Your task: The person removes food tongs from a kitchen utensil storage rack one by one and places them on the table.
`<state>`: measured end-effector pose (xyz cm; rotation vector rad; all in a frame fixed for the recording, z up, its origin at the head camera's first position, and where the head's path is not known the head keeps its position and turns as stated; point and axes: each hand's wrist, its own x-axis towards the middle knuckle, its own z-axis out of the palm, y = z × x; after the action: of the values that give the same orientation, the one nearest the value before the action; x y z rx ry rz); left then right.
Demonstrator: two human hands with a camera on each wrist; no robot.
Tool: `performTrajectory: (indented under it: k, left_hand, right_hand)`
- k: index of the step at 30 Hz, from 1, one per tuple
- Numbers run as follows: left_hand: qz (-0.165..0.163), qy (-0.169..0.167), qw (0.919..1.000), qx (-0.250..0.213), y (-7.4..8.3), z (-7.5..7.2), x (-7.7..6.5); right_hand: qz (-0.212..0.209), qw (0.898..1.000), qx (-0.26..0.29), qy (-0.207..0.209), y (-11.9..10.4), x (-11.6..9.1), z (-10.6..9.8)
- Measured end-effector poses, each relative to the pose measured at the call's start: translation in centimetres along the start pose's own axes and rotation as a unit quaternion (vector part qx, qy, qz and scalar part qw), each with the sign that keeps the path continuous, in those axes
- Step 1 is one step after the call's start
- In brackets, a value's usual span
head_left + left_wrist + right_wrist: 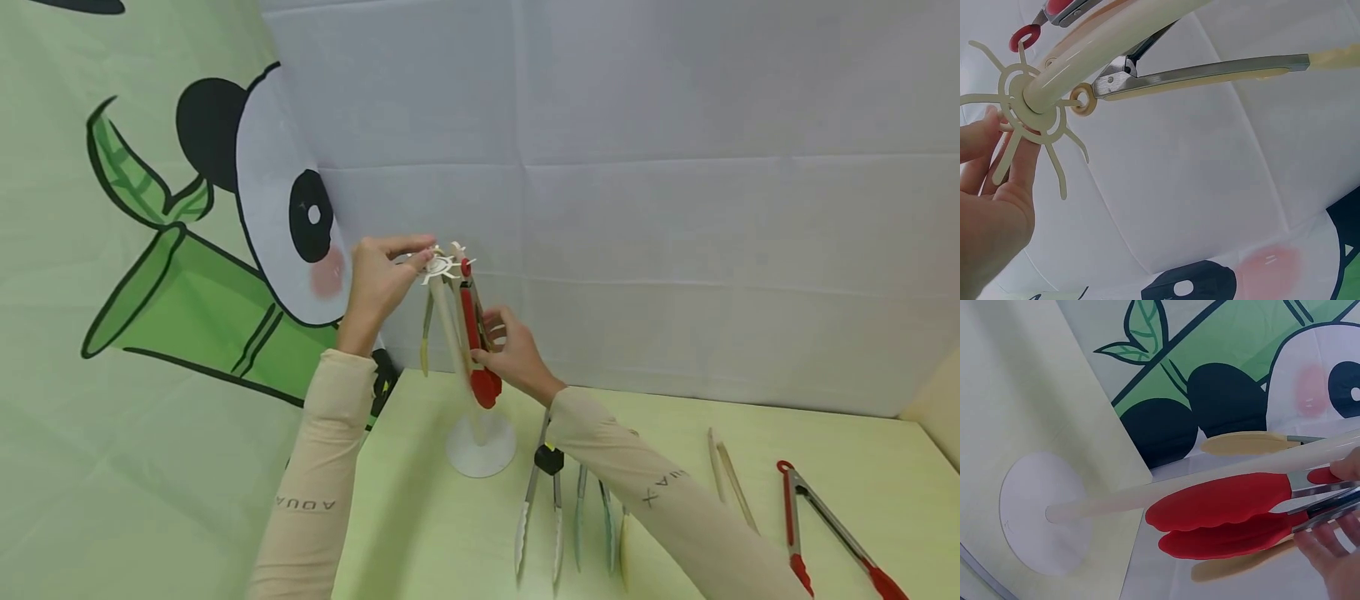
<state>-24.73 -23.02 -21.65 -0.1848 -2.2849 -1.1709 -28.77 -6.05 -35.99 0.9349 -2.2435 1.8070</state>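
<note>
A cream stand has a spoked hook ring (438,267) on top, a slim pole (444,321) and a round white base (481,458). My left hand (378,283) pinches the hook ring, fingers behind and thumb in front in the left wrist view. Red-tipped tongs (471,321) hang tips-down beside the pole, their red loop (1025,37) at a hook. My right hand (517,354) grips these tongs, thumb on the red handle and fingers on the other arm. Yellow-tipped tongs (1210,74) hang from another hook. A tan tip (1241,562) shows behind the red ones.
On the pale table (420,533) lie tongs with a black hexagonal piece (549,460), tongs with grey-green tips (609,525), wooden-looking tongs (731,479) and red-tipped tongs (793,508). A yellow tip (626,554) shows beside my right sleeve. A panda-print curtain (187,467) hangs at left.
</note>
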Motion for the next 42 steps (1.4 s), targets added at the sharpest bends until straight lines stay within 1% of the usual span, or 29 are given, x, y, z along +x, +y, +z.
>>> performTrajectory:
  k: [4,10,12,16,18,25,27,29,36,42]
  left_hand:
    - [0.002,-0.001,1.0000,-0.002,0.0,0.0,-0.1]
    - [0.003,-0.003,1.0000,-0.006,-0.1,-0.1,-0.1]
    - [0.003,-0.005,1.0000,-0.007,-0.1,-0.1,-0.1]
    - [0.006,-0.007,0.9999,-0.008,-0.2,-0.1,-0.1]
    - [0.007,-0.005,0.9999,-0.009,-0.2,-0.2,-0.1]
    - [0.014,-0.005,0.9999,-0.009,-0.2,-0.4,-0.2]
    - [0.014,-0.005,0.9998,-0.010,-0.2,-0.4,-0.2]
    - [0.014,-0.005,0.9998,-0.009,-0.3,-0.5,-0.2]
    - [0.010,-0.008,0.9998,-0.014,-0.5,-0.8,-0.4]
    - [0.018,-0.007,0.9997,-0.015,-0.6,-0.9,-0.4]
  right_hand:
    - [0.004,1.000,0.000,-0.005,-0.4,-0.2,-0.3]
    - [0.002,1.000,0.020,-0.016,-2.9,-1.2,-1.2]
    - [-0.002,1.000,0.013,-0.011,-2.6,-1.2,-1.2]
    - [0.000,1.000,-0.003,-0.003,-1.1,-0.8,-1.3]
    - [0.000,1.000,-0.009,-0.002,-1.1,-0.8,-1.5]
    - [-0.015,1.000,0.011,0.002,-4.6,-1.9,-2.9]
    - [-0.018,1.000,0.013,0.003,-4.9,-2.1,-3.1]
    - [-0.015,1.000,0.012,0.004,-4.7,-2.1,-3.2]
    - [-0.006,1.000,-0.016,0.012,-2.5,-1.9,-3.5]
    - [-0.010,0.999,-0.024,0.022,-2.6,-2.3,-4.1]
